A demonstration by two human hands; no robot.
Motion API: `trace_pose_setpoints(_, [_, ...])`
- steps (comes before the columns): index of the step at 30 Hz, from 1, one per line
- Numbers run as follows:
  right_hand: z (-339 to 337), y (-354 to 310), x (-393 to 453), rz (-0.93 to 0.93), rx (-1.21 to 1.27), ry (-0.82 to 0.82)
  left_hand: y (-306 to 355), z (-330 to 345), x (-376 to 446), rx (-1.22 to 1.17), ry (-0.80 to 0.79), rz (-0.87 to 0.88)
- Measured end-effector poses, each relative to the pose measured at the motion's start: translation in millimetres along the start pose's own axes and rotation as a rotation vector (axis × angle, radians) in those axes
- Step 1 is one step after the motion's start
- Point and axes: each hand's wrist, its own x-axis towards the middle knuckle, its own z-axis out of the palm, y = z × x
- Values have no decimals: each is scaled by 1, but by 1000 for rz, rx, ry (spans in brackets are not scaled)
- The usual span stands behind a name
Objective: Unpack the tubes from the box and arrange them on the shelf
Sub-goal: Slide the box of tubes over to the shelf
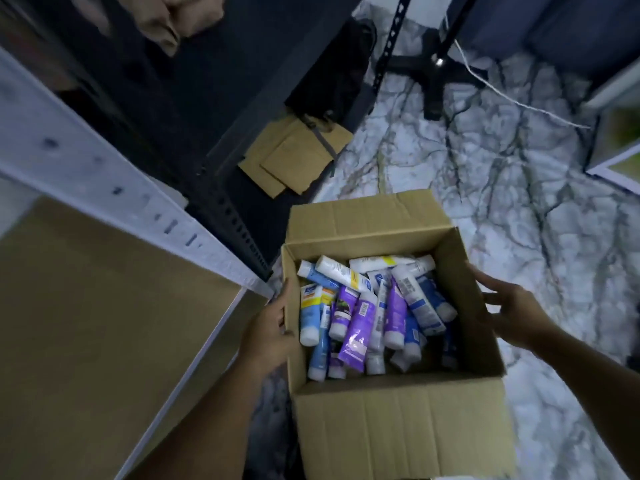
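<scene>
An open cardboard box (pixel 398 424) stands on the marble floor, flaps spread. Inside lies a jumbled heap of tubes (pixel 370 313) in blue, white and purple with white caps. My left hand (pixel 268 332) grips the box's left wall, fingers curled over its rim. My right hand (pixel 512 311) hovers at the right wall with fingers spread, touching or just off the cardboard. The shelf (pixel 86 306), a brown board in a white metal frame, is at the left beside the box.
A dark metal rack (pixel 235 230) rises behind the shelf with flat cardboard pieces (pixel 294 157) at its foot. A black stand base (pixel 433 74) and a white cable (pixel 512 98) lie on the floor at the back. A framed panel (pixel 616 157) leans at right.
</scene>
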Motion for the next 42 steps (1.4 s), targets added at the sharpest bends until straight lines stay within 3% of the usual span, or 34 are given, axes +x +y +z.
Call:
trace_pose_setpoints(9, [168,84,99,69,107,-31,-140,27,133,115,-17,24])
trace_pose_setpoints(18, [277,144,148,-11,127,-2,-231,63,170,262,124,70])
trace_pose_setpoints(24, [298,165,149,-64,235,-9,-240,59,168,356,176,125])
trace_pose_setpoints(28, [303,166,145,-78,250,-29,-240,56,168,357,147,67])
trace_pose_setpoints(32, [304,161,142,-114,29,2,-246,57,164,327,145,125])
trace_pose_setpoints(36, [305,132,150,-45,-198,63,-230,73,142,418,374,131])
trace_pose_setpoints(39, [316,110,163,-222,-233,192,-216,94,138,389,561,335])
trace_pose_setpoints(42, [342,94,180,-469,-258,149,-216,122,160,420,507,268])
